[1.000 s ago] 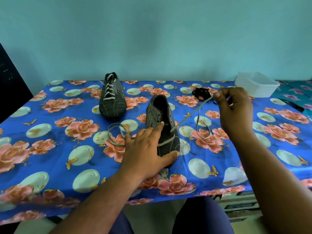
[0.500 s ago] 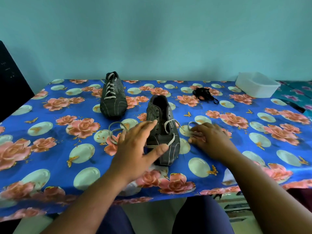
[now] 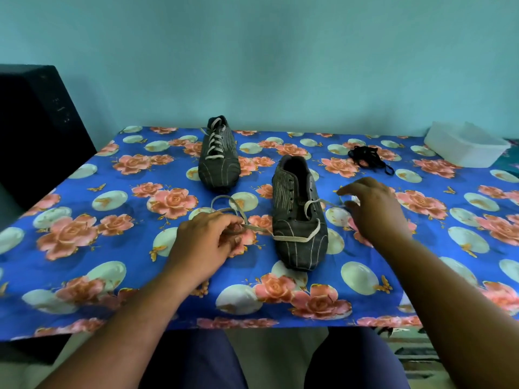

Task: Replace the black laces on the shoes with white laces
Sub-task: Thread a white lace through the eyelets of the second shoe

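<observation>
- Right now we see a table [image 3: 84, 304] under a blue cloth printed with pink roses, and two dark striped shoes stand on it.
- Nearest to us, the near shoe [image 3: 299, 220] points its toe our way; only its lowest eyelets carry the white lace [image 3: 297, 238], which crosses the toe as one flat bar.
- Our left hand [image 3: 205, 242] lies on the cloth just left of that shoe, fingers curled in, pinching the left run of the white lace, which stretches from the shoe to the fingers; behind the hand the spare length lies in a loose loop.
- Our right hand [image 3: 373, 209] hovers just right of the shoe, palm down, fingers loosely spread and bent; the right run of the lace leads from the shoe toward its fingertips, and we cannot tell whether they actually have hold of it.
- Further back and to the left, the far shoe [image 3: 219, 161] is fully laced in white.
- Well apart, at back right, the black laces [image 3: 366, 157] lie in a small tangle on the cloth.
- Beside them, at the far right edge, sits a white plastic tub [image 3: 463, 148].
- On the left, a black box [image 3: 36, 130] stands against the wall.
</observation>
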Demonstrator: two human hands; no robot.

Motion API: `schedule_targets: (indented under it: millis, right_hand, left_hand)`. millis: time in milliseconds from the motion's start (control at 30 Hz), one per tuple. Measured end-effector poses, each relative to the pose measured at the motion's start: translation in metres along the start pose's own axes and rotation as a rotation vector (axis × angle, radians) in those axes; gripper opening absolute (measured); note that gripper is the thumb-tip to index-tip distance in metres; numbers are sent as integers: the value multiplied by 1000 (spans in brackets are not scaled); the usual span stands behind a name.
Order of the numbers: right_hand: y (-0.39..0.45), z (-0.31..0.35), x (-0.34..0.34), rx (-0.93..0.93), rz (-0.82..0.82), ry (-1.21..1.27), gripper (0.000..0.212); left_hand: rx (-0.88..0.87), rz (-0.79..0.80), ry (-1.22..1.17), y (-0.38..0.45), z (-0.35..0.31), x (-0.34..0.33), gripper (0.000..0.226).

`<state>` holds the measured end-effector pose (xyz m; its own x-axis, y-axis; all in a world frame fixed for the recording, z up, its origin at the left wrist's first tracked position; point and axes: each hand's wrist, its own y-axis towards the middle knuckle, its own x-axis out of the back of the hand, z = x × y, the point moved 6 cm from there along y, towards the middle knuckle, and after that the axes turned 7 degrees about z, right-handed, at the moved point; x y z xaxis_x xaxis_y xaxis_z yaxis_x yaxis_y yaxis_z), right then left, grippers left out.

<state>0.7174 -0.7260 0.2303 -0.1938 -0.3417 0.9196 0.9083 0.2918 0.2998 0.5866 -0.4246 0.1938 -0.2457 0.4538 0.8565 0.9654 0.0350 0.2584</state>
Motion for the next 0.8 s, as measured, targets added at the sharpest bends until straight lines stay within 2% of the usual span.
schedule_targets:
  millis: [133,200,267,367,467,533,600,667,733,800]
  right_hand:
    - [-6,43,6,132,-75,196,22]
    - [-9,59,5,173,-63,237,21]
    - [-11,72,4,214,-50,276,21]
    - [-19,96,10,322,-118,275,16]
    - [-27,128,12,408,-106,256,15]
    - [-33,148,6,435,-41,160,28]
    - [-39,167,-9,444,73,-71,48]
    - [-43,175,-28,429,198,-280,59]
    - [-47,181,-38,445,232,-391,52]
    - [-50,187,-40,457,215,-427,40]
  left_hand:
    - [6,-37,41,-3,13,12,27]
    - [22,4,65,-5,21,15,28]
    - [15,27,45,-6,28,18,16]
    - [-34,54,33,-10,31,20,11]
    - [-34,44,-240,-14,35,24,13]
    - [-41,15,-291,-17,37,29,10]
    - [-65,27,-164,-19,41,33,33]
    - [-60,62,-15,-21,49,35,57]
    - [-24,50,-44,-20,57,40,64]
    - [58,35,-242,-18,60,45,52]
